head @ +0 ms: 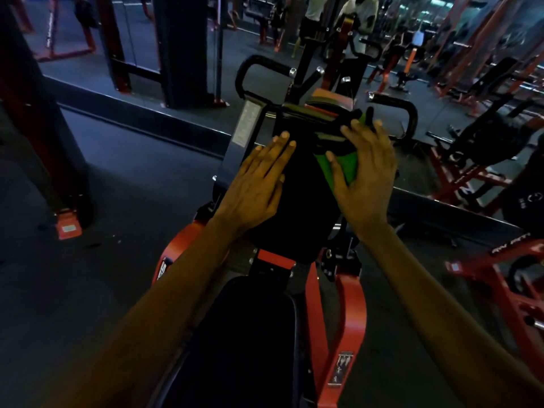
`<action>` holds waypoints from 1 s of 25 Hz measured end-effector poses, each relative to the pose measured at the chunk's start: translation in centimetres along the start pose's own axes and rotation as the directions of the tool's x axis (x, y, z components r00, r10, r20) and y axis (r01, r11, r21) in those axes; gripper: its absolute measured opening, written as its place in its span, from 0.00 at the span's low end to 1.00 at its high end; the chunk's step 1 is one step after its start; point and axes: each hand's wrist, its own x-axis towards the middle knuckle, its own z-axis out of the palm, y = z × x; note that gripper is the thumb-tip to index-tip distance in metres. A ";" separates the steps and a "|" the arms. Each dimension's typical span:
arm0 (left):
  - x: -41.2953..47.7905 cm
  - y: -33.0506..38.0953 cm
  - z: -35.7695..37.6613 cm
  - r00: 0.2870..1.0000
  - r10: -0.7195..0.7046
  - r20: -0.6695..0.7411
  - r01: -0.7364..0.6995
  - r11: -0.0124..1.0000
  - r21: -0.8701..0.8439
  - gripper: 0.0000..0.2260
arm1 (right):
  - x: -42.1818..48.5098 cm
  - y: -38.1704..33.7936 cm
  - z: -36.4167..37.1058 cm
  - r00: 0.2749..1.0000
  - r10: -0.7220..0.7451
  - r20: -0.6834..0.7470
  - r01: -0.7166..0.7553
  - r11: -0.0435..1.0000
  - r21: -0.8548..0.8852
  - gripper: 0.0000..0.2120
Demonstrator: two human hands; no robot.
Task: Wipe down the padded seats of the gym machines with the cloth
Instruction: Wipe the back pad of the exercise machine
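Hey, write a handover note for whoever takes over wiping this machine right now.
Left hand: flat on the left side of the upright pad, holding nothing.
Right hand: fingers spread, pressing the green cloth against the pad's upper right.
Done: the cloth is on this pad; how much has been wiped cannot be told.
Left: finish this pad, then wipe the lower seat in front.

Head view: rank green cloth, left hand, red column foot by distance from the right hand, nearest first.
1. green cloth, under the right hand.
2. left hand, on the left side of the pad.
3. red column foot, on the floor, far left.
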 end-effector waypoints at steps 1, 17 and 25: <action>0.8 0.3 -0.1 1.000 0.028 0.001 -0.028 0.999 0.024 0.26 | -1.0 0.3 0.1 1.000 0.008 -0.009 -0.008 1.000 0.002 0.22; 5.9 1.1 0.1 0.969 0.228 0.097 -0.248 0.917 0.312 0.24 | -3.3 -0.4 1.8 0.935 0.340 -0.102 -0.260 0.852 0.454 0.25; 6.5 0.9 -0.5 0.916 0.357 0.185 -0.401 0.843 0.359 0.24 | -8.9 -1.1 2.8 0.893 0.450 -0.018 -0.359 0.734 0.576 0.23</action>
